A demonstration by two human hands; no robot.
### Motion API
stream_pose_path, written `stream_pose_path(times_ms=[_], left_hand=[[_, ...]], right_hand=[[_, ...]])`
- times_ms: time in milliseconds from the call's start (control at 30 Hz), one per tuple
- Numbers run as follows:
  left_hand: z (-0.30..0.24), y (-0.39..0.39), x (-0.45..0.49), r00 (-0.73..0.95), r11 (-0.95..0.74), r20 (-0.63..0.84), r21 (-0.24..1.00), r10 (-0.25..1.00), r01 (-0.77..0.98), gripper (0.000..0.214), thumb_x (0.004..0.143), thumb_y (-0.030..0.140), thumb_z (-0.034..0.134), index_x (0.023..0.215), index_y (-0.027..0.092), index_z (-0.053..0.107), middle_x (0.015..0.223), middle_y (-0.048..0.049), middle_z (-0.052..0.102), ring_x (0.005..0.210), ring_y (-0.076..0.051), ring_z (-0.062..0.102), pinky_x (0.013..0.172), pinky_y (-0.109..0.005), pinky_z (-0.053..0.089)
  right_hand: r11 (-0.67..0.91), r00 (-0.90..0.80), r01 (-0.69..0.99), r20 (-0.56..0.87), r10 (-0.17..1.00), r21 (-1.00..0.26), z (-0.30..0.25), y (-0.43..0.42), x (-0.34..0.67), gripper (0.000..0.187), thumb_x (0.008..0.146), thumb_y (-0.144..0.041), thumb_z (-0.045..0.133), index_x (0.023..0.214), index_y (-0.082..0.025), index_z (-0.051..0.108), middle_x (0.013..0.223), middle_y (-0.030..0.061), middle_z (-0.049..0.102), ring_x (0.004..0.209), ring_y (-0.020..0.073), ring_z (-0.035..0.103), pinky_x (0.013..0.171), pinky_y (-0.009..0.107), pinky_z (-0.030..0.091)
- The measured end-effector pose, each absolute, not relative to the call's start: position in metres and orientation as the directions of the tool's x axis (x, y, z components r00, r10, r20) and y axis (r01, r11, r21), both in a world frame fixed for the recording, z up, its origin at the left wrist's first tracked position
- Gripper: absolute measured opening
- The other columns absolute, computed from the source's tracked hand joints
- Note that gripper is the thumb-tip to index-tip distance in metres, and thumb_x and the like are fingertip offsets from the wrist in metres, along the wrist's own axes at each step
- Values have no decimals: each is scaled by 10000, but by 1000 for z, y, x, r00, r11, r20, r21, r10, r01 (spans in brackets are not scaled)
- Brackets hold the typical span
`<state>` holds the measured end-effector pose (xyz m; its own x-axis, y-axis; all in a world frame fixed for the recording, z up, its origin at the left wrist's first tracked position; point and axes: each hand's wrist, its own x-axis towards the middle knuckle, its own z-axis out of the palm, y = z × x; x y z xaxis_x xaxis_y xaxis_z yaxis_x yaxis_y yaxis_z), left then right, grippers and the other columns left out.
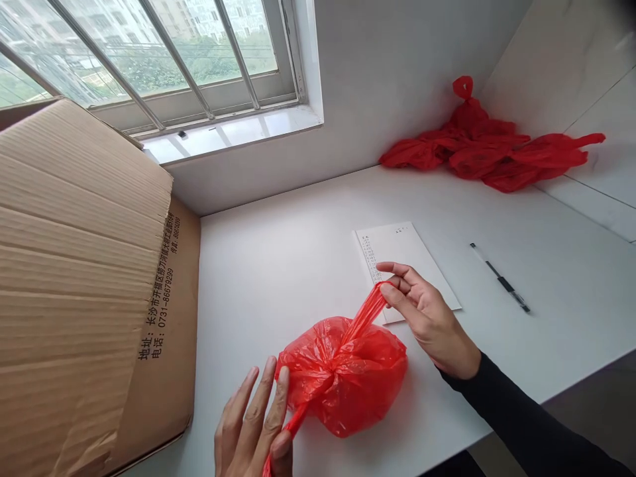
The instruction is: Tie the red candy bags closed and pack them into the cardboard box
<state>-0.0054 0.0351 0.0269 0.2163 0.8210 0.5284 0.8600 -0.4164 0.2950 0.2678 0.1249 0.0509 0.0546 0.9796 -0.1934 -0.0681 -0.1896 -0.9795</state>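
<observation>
A full red plastic bag rests on the white table near its front edge, its neck twisted together at the middle. My right hand pinches one handle of the bag between thumb and fingers, drawing it up and to the right. At the bag's left side, my left hand has the other handle under its thumb, while its longer fingers stretch up along the bag. What the bag contains is hidden by the red plastic.
A large cardboard box stands on the left, below a barred window. Behind my right hand lie a notebook with handwriting and a black pen. Several red plastic bags are heaped in the back right corner.
</observation>
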Motion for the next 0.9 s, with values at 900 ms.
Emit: stream_pose_path(times_ms=[900], left_hand=[[-7, 50, 43, 498, -543, 320, 62, 806, 838, 636, 937, 169, 516, 1549, 100, 354, 1581, -144, 425, 1516, -274, 296, 1267, -426, 160]], right_hand=[[508, -373, 654, 345, 861, -560, -5, 75, 223, 614, 963, -119, 414, 1565, -193, 315, 1593, 101, 394, 1499, 281, 315, 1181, 547, 408]])
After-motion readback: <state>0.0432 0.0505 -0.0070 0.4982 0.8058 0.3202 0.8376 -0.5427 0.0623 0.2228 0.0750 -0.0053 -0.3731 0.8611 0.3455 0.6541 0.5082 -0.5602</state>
